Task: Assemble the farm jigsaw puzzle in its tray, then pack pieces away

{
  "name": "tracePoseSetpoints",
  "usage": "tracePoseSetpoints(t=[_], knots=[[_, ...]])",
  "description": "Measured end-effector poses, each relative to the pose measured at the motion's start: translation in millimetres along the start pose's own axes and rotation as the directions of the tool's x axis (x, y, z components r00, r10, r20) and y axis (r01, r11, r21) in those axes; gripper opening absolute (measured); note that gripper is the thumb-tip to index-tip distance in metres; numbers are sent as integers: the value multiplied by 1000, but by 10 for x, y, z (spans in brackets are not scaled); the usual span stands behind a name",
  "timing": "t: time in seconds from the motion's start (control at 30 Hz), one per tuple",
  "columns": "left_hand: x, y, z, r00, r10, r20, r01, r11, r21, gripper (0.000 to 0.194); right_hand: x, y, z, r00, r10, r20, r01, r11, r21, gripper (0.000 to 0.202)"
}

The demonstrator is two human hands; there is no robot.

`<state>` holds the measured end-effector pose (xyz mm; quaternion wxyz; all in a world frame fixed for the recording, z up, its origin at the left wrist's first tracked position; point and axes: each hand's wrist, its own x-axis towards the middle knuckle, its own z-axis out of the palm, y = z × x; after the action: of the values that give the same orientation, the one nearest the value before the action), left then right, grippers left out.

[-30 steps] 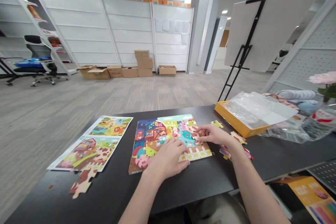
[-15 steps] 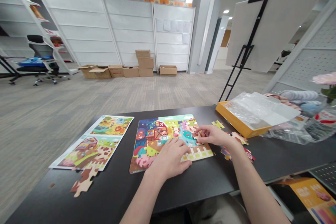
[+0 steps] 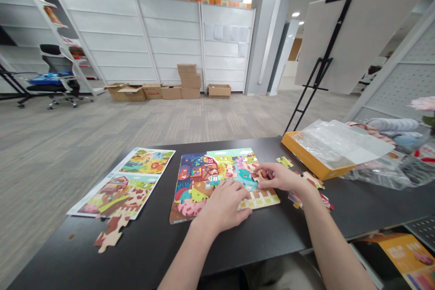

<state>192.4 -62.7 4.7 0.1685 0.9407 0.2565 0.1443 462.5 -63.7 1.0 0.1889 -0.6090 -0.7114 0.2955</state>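
A colourful farm jigsaw puzzle (image 3: 193, 190) lies in its board on the black table. My left hand (image 3: 226, 206) rests on the lower middle of it, palm down with fingers stretched out. At the board's right side my right hand (image 3: 278, 176) has its fingertips on a brown-and-cream puzzle piece (image 3: 258, 175); the fingers partly cover it. Loose pieces sit just right of the board: a green one (image 3: 284, 161), a cream one (image 3: 313, 179) and a red one (image 3: 326, 202), some partly behind my right wrist.
On the left lies a printed picture sheet (image 3: 127, 183), with joined brown-and-cream pieces (image 3: 112, 233) at its lower edge. A yellow box (image 3: 306, 156) with clear plastic on it stands at the right, beside plastic bags (image 3: 380, 174). Beyond the table stands a black easel (image 3: 317, 72).
The view has shifted slightly. My right fingers have moved a little over the brown-and-cream piece at the board's right side. My left hand stays on the puzzle.
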Motion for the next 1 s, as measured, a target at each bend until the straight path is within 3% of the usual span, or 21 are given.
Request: tracePoseSetpoints(t=[0.23,0.7,1.0], knots=[[-2,-45,-4,999,5,-33,-6,1000,-16,21,-8,-62,23,1000,-13,-27,10,994,-113,59],[-11,-48,4,999,4,-33,-4,1000,-17,22,-5,-77,-7,997,-61,-38,58,996,-67,46],[-7,-45,1,1000,1,-27,-2,1000,-18,21,-31,-70,-15,1000,21,-9,-21,1000,10,55]])
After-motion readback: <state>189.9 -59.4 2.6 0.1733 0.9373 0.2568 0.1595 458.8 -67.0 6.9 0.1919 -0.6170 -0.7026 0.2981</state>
